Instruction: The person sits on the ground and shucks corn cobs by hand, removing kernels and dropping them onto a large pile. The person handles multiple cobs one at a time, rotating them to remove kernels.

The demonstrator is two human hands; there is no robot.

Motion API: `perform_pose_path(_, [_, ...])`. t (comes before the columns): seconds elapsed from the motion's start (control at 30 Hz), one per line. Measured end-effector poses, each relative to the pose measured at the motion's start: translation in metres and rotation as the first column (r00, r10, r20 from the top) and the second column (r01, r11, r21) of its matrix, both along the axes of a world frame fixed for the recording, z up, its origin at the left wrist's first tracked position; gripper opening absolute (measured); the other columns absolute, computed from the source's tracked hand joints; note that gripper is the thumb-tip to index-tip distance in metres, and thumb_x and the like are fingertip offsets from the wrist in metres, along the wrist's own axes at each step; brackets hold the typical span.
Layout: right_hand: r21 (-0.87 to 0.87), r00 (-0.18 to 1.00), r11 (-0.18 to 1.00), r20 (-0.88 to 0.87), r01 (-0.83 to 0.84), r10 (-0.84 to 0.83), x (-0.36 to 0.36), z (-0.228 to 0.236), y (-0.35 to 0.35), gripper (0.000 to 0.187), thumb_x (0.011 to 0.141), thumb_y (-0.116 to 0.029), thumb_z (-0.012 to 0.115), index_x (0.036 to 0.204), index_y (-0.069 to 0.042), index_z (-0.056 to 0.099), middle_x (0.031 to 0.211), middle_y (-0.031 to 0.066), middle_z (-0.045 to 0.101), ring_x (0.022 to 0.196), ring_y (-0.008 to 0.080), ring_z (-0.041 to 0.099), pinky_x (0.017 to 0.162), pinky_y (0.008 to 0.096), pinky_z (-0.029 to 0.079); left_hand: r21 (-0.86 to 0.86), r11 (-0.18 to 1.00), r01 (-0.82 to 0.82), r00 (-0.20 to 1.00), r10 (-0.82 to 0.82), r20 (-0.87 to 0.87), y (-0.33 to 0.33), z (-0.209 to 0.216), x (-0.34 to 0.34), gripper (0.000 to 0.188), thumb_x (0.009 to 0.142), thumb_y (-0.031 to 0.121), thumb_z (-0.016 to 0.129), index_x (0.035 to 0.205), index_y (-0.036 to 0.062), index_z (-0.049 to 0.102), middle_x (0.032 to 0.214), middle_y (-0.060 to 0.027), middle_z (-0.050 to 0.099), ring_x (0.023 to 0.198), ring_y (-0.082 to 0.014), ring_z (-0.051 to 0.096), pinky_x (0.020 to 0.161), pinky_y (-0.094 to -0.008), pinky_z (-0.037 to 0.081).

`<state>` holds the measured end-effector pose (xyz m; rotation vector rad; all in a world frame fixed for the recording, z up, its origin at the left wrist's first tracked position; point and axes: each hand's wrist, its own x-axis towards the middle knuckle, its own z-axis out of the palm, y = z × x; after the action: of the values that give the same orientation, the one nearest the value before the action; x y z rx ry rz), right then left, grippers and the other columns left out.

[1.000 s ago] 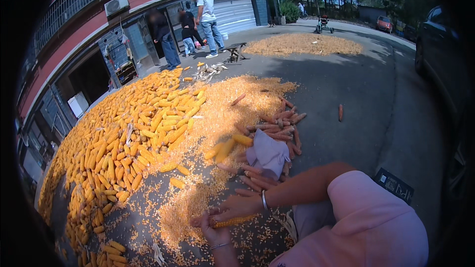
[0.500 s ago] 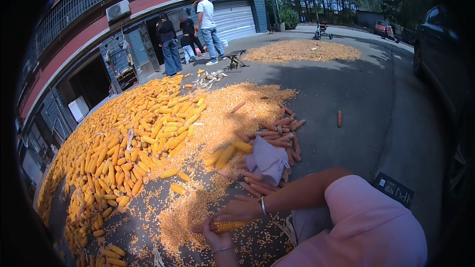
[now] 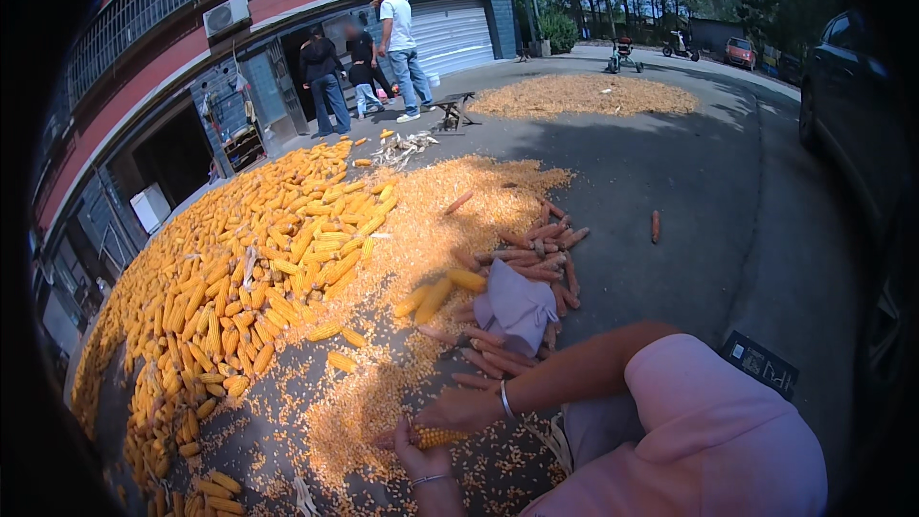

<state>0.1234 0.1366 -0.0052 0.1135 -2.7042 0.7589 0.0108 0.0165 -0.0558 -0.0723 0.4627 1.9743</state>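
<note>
My left hand point(image 3: 423, 462), coming up from the lower edge, is closed round an ear of corn point(image 3: 440, 438) held low over the ground. From the right, my right hand point(image 3: 461, 409) reaches across and is closed on the same ear from above; its fingertips are partly hidden. The ear's left end looks stripped to the reddish cob, while yellow kernels show on the rest. Loose kernels point(image 3: 349, 412) lie spread beneath and beyond both hands. Reddish bare cobs point(image 3: 503, 359) are heaped just past my right forearm, with a lavender cloth point(image 3: 517, 308) on top.
A large heap of yellow ears point(image 3: 230, 297) covers the left. Farther off are a low bench point(image 3: 453, 113), several people point(image 3: 400, 48) by the building and another kernel spread point(image 3: 593, 96). A dark car point(image 3: 852, 105) stands right; a dark printed card point(image 3: 759, 362) lies beside my sleeve.
Both hands stay on the ear, the right one shifted slightly toward its left end. In the background, a scooter has moved left along the road and the people have shifted slightly.
</note>
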Motion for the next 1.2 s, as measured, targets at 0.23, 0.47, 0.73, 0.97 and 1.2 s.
perform_pose_path(0.23, [0.215,0.984,0.977,0.173,0.001,-0.039,0.008,0.029,0.005,0.036,0.100,-0.022,0.042,0.133,-0.011,0.053,0.102,0.0155,0.067,0.091,0.0343,0.067,0.076,0.0478,0.050,-0.112,0.983,-0.147,0.989,0.142,-0.052,-0.002,0.035,0.017,0.027,0.092,0.026,0.060,0.103,0.0017,0.053,0.097,-0.0114,0.063,0.091,-0.0256,0.062,0.089,-0.0411,0.051])
perform_pose_path(0.47, [-0.407,0.921,0.901,0.389,0.152,0.021,-0.003,0.024,0.007,0.052,0.104,-0.046,0.039,0.121,-0.002,0.060,0.109,0.0199,0.067,0.100,0.0342,0.064,0.089,0.0424,0.046,-0.084,0.966,-0.243,0.950,0.219,-0.224,-0.005,0.028,-0.008,0.015,0.091,0.023,0.061,0.091,0.0089,0.057,0.085,-0.0088,0.063,0.078,-0.0246,0.062,0.078,-0.0397,0.054])
perform_pose_path(0.73, [-0.511,0.992,0.859,0.109,-0.002,0.068,-0.016,-0.014,-0.004,0.060,0.102,-0.051,0.038,0.111,0.001,0.064,0.107,0.0255,0.067,0.099,0.0382,0.065,0.088,0.0430,0.047,-0.122,0.969,-0.214,0.972,0.200,-0.120,0.003,0.008,-0.015,0.019,0.089,0.023,0.065,0.096,0.0108,0.053,0.084,-0.0100,0.061,0.081,-0.0261,0.063,0.077,-0.0405,0.056])
perform_pose_path(0.97, [-0.431,0.992,0.902,0.100,-0.028,0.078,-0.025,-0.023,-0.003,0.044,0.104,-0.037,0.037,0.108,-0.001,0.061,0.100,0.0238,0.066,0.094,0.0398,0.064,0.084,0.0456,0.049,-0.158,0.947,-0.279,0.952,0.252,-0.173,-0.003,0.007,-0.015,0.016,0.088,0.019,0.066,0.092,0.0109,0.052,0.083,-0.0088,0.060,0.080,-0.0257,0.063,0.078,-0.0404,0.057])
perform_pose_path(1.2, [-0.118,0.998,0.992,0.010,-0.054,0.056,-0.038,-0.039,-0.010,0.021,0.098,-0.017,0.043,0.105,-0.003,0.057,0.093,0.0221,0.064,0.087,0.0388,0.066,0.076,0.0461,0.052,-0.291,0.900,-0.325,0.932,0.254,-0.257,0.001,0.013,-0.013,0.017,0.086,0.020,0.060,0.089,0.0035,0.060,0.089,-0.0122,0.067,0.082,-0.0225,0.064,0.076,-0.0367,0.055])
